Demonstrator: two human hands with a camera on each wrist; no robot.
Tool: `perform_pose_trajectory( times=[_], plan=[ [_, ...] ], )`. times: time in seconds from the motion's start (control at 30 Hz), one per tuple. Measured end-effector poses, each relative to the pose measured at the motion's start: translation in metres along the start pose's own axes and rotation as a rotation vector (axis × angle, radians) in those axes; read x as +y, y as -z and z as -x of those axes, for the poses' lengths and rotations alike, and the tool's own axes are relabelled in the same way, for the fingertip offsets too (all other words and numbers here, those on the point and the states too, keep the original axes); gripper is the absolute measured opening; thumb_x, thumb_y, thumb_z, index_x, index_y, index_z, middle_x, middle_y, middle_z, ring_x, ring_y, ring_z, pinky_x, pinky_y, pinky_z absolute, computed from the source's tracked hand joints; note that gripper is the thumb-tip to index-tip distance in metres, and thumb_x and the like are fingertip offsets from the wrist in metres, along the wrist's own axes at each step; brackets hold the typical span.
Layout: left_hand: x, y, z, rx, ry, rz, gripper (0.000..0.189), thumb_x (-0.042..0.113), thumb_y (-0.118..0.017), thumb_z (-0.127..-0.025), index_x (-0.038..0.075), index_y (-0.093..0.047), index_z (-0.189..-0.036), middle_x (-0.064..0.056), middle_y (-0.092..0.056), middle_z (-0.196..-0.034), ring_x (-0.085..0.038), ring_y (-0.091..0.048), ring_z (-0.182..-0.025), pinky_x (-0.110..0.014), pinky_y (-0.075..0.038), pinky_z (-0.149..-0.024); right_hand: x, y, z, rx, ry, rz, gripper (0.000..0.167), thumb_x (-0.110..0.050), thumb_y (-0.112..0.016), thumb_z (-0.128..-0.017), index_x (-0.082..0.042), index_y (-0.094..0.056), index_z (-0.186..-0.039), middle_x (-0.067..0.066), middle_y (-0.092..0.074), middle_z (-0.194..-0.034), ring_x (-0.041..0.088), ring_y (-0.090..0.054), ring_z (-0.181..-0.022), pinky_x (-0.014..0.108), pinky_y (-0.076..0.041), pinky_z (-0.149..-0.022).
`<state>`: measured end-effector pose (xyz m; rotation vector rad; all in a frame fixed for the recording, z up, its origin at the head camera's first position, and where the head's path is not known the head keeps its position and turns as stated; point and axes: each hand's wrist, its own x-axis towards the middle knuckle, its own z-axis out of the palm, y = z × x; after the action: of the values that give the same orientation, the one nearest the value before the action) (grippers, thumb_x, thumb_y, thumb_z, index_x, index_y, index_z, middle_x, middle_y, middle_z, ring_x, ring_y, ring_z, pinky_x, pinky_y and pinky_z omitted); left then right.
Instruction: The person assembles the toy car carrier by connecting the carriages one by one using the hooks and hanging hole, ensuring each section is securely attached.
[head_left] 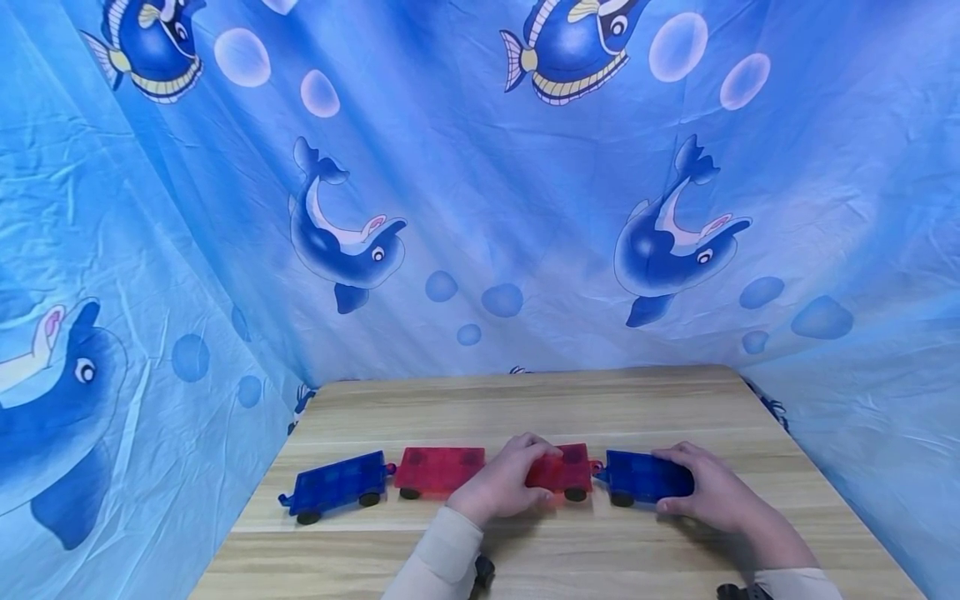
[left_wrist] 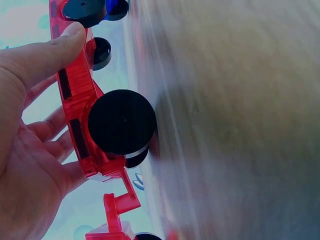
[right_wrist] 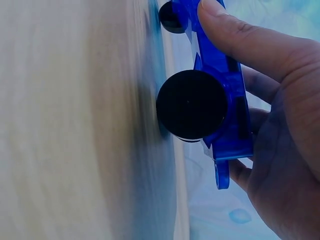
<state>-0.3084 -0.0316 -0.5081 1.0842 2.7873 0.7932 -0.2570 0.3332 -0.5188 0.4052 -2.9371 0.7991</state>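
Observation:
Four-wheeled toy train cars stand in a row on the table: a blue car point(head_left: 337, 485) at the left end, a red car point(head_left: 435, 471), a second red car point(head_left: 568, 473) and a blue car point(head_left: 636, 477) at the right. My left hand point(head_left: 504, 479) grips the second red car by its sides, the thumb point(left_wrist: 62, 47) near a black wheel point(left_wrist: 122, 122). With the thumb on the near side, my right hand point(right_wrist: 295, 95) holds the right blue car. Hooks meet between this red car and the right blue car. The red cars' coupling point(left_wrist: 122, 200) shows in the left wrist view; my left hand hides it from the head view.
The wooden table point(head_left: 525, 408) carries the row across its middle. A blue cloth point(head_left: 480, 208) printed with dolphins and fish hangs behind and at the sides. Dark devices sit at both wrists, by the sleeves point(head_left: 442, 550).

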Motion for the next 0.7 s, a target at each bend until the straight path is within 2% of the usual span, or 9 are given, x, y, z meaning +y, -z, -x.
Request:
perform_pose_trajectory(
  times=[0.17, 0.7],
  plan=[
    [0.0029, 0.0005, 0.0002, -0.015, 0.002, 0.007, 0.059, 0.028, -0.083, -0.093, 0.032, -0.058, -0.146, 0.013, -0.051, -0.137, -0.009, -0.049, -0.128, -0.030, -0.052, -0.101, -0.0029, -0.0002, -0.0005, -0.007, 0.003, -0.014, 0.080, -0.046, -0.094, -0.074, -0.014, -0.066, -0.141, 0.003, -0.064, -0.125, 0.032, -0.061, -0.116, 0.064, -0.050, -0.096],
    [0.0008, -0.0024, -0.0001, -0.005, -0.009, -0.057, 0.057, 0.029, -0.083, -0.093, 0.028, -0.060, -0.145, 0.011, -0.053, -0.138, -0.012, -0.049, -0.129, -0.029, -0.052, -0.101, -0.0025, -0.0029, -0.0014, -0.013, 0.011, -0.019, 0.081, -0.048, -0.094, -0.073, -0.014, -0.066, -0.141, 0.002, -0.064, -0.127, 0.035, -0.060, -0.120, 0.067, -0.048, -0.098]
  ],
)
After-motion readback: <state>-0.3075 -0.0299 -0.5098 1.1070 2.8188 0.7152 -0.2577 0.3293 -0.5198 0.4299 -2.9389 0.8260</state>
